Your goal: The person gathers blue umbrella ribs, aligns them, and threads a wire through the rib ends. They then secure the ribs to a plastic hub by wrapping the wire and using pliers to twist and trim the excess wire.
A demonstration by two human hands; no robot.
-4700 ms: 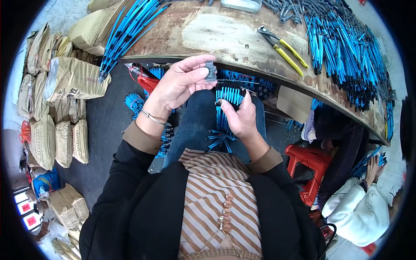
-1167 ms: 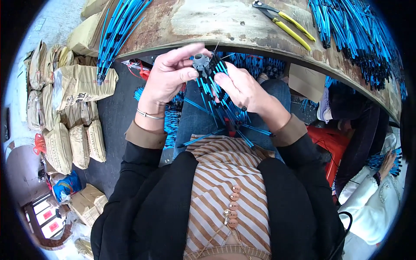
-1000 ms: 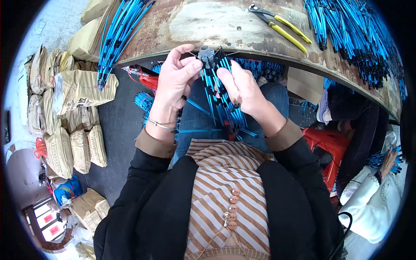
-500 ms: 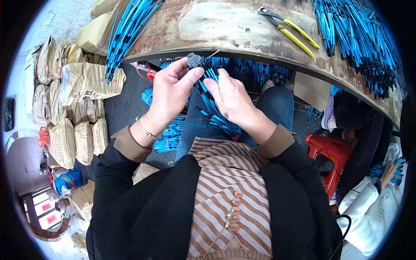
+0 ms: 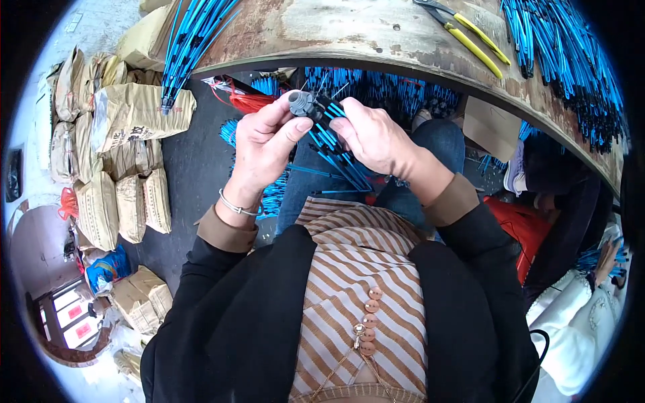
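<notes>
A dark grey round plastic hub (image 5: 302,103) is pinched between the thumb and fingers of my left hand (image 5: 264,148), just below the table's near edge. Blue rods with black joints (image 5: 329,142) run down from the hub toward my lap, and thin wire-like ends stick up beside it. Against the hub's right side, my right hand (image 5: 376,140) closes its thumb and fingers on the black-and-blue rod ends. The exact contact under those fingertips is hidden.
Yellow-handled pliers (image 5: 478,43) lie on the worn wooden table (image 5: 336,27). Blue rods heap at its right (image 5: 571,60), and a bunch (image 5: 191,50) overhangs its left. Paper sacks (image 5: 97,211) are stacked at left. A red stool (image 5: 521,232) and a person in white sleeves (image 5: 571,309) are at right.
The hub shows more of its ringed face now, and the rods below it have fanned out. My right forearm has swung outward to the right. The whole view has shifted slightly.
</notes>
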